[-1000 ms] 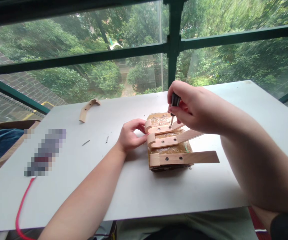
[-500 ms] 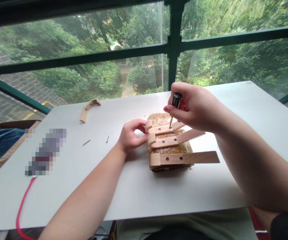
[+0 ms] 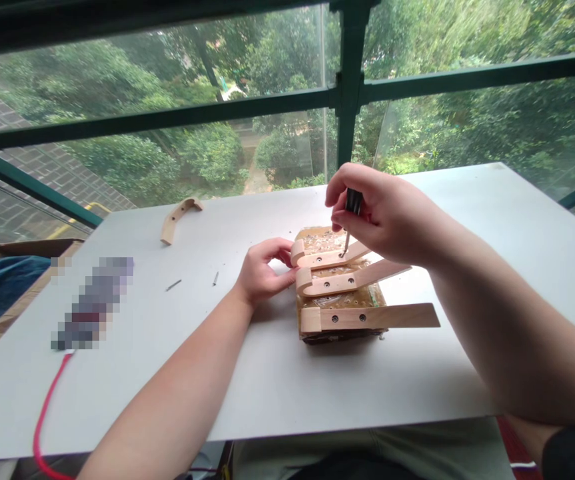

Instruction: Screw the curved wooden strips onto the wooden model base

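Observation:
My right hand (image 3: 380, 210) is closed round the black handle of a screwdriver (image 3: 354, 201). The screwdriver's tip sits at the right screw hole of the farthest wooden hook (image 3: 330, 258), its shaft leaning slightly. At that hook's curled left end, my left hand (image 3: 267, 270) grips with thumb and fingers; its fingertips are partly hidden behind the wood. A middle wooden hook (image 3: 337, 285) and a nearest wooden hook (image 3: 397, 316) lie across the same tape-wrapped block (image 3: 337, 300), each with two screws in it. My right hand covers the far hook's right end.
A loose curved wooden hook (image 3: 174, 220) lies at the table's back left. Two screws (image 3: 174, 285) rest left of my left hand. A blurred-out object (image 3: 94, 303) with a red cord (image 3: 42, 417) is farther left on the white table (image 3: 417, 393). Windows rise behind the table.
My right hand's fingers have shifted round the screwdriver handle, and the screwdriver leans a little more. My left hand stays at the hook's left end.

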`<state>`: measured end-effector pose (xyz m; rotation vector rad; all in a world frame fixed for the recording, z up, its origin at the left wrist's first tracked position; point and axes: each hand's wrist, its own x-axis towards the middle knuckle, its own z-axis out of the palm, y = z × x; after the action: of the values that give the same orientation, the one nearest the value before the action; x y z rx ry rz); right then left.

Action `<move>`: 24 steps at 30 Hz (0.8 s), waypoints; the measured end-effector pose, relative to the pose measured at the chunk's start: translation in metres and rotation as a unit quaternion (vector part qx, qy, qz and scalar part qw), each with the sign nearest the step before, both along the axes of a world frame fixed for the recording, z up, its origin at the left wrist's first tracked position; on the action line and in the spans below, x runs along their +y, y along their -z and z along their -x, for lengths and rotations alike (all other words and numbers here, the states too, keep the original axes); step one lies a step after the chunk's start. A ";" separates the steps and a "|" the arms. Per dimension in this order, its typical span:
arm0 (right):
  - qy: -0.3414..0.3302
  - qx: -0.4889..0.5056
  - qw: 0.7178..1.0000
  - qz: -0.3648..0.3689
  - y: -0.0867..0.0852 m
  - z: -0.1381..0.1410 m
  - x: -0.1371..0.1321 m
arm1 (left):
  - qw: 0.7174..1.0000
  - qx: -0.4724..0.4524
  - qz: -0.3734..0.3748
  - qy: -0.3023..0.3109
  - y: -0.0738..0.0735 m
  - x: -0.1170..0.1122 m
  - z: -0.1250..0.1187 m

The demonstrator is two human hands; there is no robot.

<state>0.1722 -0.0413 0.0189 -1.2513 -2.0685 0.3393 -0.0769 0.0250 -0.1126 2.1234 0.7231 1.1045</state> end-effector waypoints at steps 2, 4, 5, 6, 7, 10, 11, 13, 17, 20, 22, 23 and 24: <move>-0.005 -0.003 1.000 0.001 -0.002 0.000 -0.001 | 1.000 -0.001 0.003 -0.001 0.000 -0.001 0.000; -0.010 -0.004 1.000 0.005 -0.004 -0.002 -0.002 | 1.000 -0.001 0.003 0.001 -0.001 -0.001 -0.001; -0.014 -0.004 1.000 0.012 -0.005 -0.003 -0.002 | 1.000 0.000 0.002 0.002 -0.001 -0.001 -0.001; -0.019 -0.003 1.000 0.019 -0.006 -0.004 -0.003 | 1.000 0.000 0.000 0.002 -0.002 -0.001 -0.001; -0.023 -0.002 0.999 0.026 -0.007 -0.005 -0.003 | 1.000 0.001 -0.001 0.002 -0.002 -0.001 -0.001; -0.027 0.008 0.999 0.037 -0.009 -0.007 -0.003 | 1.000 0.000 -0.004 -0.002 -0.002 -0.001 -0.001; -0.028 0.009 0.999 0.040 -0.009 -0.008 -0.003 | 1.000 0.000 -0.005 -0.002 -0.002 -0.001 -0.001; -0.029 0.002 0.999 0.045 -0.010 -0.009 -0.004 | 1.000 0.000 -0.003 -0.001 -0.001 0.000 0.000; -0.025 -0.006 0.999 0.046 -0.010 -0.010 -0.004 | 1.000 -0.001 -0.003 0.001 -0.001 0.000 0.000; -0.023 -0.005 0.999 0.043 -0.009 -0.009 -0.005 | 1.000 -0.001 -0.003 -0.004 -0.001 -0.001 0.000; -0.020 -0.004 0.999 0.043 -0.009 -0.009 -0.004 | 1.000 -0.002 0.002 -0.005 -0.001 -0.001 -0.001; -0.018 -0.001 0.999 0.043 -0.009 -0.009 -0.004 | 1.000 -0.003 0.004 -0.004 -0.001 -0.001 -0.001; -0.017 0.003 0.999 0.043 -0.008 -0.009 -0.003 | 1.000 -0.004 0.006 -0.003 -0.002 -0.001 -0.001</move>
<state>0.1816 -0.0443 0.0270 -1.2647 -2.0908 0.4515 -0.0757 0.0235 -0.1109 2.1071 0.7310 1.1100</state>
